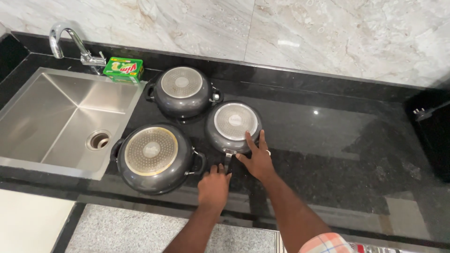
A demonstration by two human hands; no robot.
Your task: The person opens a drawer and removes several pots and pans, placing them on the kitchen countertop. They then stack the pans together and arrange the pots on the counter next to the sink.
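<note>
Pans (233, 126) lie upturned near the bench's front edge; your right hand (257, 161) rests spread on one, left hand (213, 187) loosely curled, empty.

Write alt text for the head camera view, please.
A person's left hand and right hand touch the smallest of three upside-down dark pans on a black stone counter. A steel sink with a tap sits to the left.
</note>
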